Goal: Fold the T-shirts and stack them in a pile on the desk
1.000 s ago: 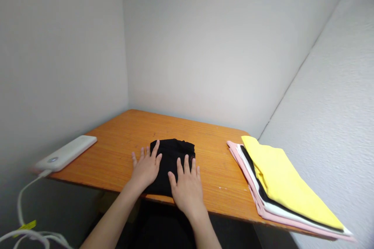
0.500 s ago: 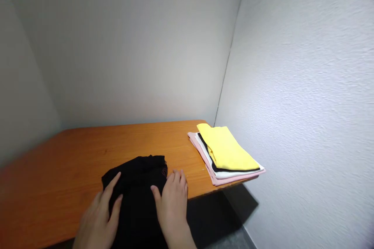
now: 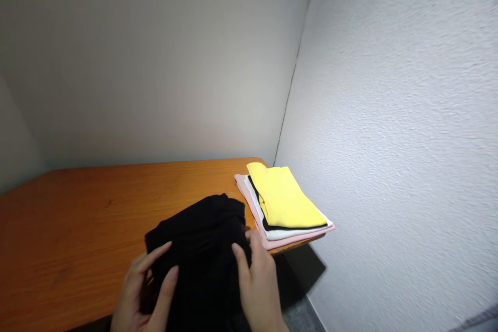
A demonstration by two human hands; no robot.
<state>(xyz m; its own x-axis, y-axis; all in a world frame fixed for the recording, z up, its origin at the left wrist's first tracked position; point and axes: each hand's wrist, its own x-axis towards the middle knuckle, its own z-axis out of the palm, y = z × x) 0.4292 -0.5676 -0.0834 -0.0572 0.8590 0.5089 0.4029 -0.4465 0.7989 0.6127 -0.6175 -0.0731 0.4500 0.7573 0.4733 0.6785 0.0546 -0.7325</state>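
A folded black garment (image 3: 200, 244) is near the front edge of the orange wooden table (image 3: 78, 218). My left hand (image 3: 142, 290) grips its left side, thumb and a finger on top and the other fingers tucked under the cloth. My right hand (image 3: 259, 282) holds its right side, thumb on top and fingers along the edge. The garment's right edge is close to a stack of folded clothes (image 3: 280, 207), with a yellow piece on top and black, white and pink ones below.
The stack lies at the table's right end against a textured white wall (image 3: 389, 140). A plain wall runs behind the table. Dark floor shows below the table's front right corner.
The view has swung right, and the white device on the left is out of sight. My hands went from lying flat on the black garment to gripping its sides, and it has shifted right toward the stack.
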